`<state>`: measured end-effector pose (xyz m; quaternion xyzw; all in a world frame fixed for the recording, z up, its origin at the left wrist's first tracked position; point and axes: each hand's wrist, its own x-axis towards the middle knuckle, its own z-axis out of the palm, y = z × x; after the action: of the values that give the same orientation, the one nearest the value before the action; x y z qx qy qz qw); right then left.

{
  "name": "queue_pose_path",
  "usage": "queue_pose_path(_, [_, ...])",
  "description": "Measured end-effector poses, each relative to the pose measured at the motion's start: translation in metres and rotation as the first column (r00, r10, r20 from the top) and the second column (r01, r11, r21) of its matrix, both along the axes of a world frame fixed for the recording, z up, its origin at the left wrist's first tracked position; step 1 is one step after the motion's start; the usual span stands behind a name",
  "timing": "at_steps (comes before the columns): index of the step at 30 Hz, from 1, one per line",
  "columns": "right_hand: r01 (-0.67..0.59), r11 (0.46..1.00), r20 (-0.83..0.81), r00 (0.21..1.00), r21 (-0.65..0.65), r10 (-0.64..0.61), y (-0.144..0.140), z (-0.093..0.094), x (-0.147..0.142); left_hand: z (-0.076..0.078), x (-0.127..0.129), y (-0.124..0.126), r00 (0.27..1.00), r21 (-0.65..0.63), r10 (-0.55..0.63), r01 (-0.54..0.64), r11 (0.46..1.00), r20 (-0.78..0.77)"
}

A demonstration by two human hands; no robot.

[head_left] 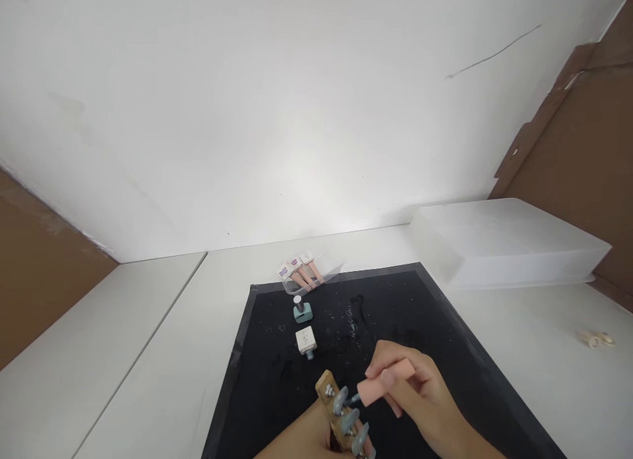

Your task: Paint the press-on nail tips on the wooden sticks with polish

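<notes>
White laminate tabletop [163, 353] against a plain white wall, brown board panels at either side; a matte black rectangular mat [395, 314] lies on it before you, flecked with small specks. Your left hand [301, 439], low at the frame edge and mostly cut off, is closed around a pale wooden stick [330, 406] bearing a row of glossy grey-blue oval nail tips [346, 409]. Your right hand [420, 393] pinches a smooth pink rectangular brush cap [383, 385], its short brush end touching the uppermost tip. On the mat beyond: an open square bottle with a white label [306, 342]; behind it a teal square bottle with a silver-topped neck [301, 309]. At the mat's far edge, three pink-capped, white-labelled bottles [299, 272] lie side by side in clear wrap. Far right: a translucent white plastic box [504, 241], upturned; near it, a small pale curled scrap [599, 340], too small to identify.
</notes>
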<state>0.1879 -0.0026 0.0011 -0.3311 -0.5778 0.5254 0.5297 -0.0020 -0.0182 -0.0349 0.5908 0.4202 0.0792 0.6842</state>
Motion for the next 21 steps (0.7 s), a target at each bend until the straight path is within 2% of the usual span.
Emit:
queue_pose_path(4, [-0.035, 0.996, 0.048, 0.998, 0.087, 0.031, -0.001, 0.007, -0.001, 0.009, -0.002, 0.005, 1.000, -0.004, -0.011, 0.011, 1.000, 0.020])
queue_pose_path(6, [0.008, 0.999, 0.064, 0.998, 0.052, -0.011, 0.000, 0.007, -0.001, 0.011, -0.002, 0.005, 1.000, -0.006, -0.013, 0.014, 1.000, 0.027])
queue_pose_path(10, [0.094, 0.990, 0.038, 0.995, -0.102, -0.091, 0.002, 0.000, -0.001, 0.007, -0.001, 0.001, 0.999, -0.011, -0.013, 0.013, 1.000, 0.031])
queue_pose_path(15, [0.005, 0.991, -0.039, 0.999, -0.131, -0.010, 0.001, -0.001, -0.002, 0.003, 0.003, -0.003, 1.000, -0.019, 0.012, -0.012, 1.000, 0.018])
queue_pose_path(18, [-0.057, 0.993, -0.008, 0.998, -0.102, 0.057, 0.001, 0.006, -0.002, 0.005, 0.005, -0.002, 0.999, -0.029, 0.040, -0.040, 0.999, 0.009])
queue_pose_path(21, [-0.053, 0.994, 0.014, 0.998, -0.099, 0.055, 0.001, 0.006, -0.003, 0.006, 0.006, -0.002, 0.998, -0.035, 0.070, -0.070, 0.997, -0.001])
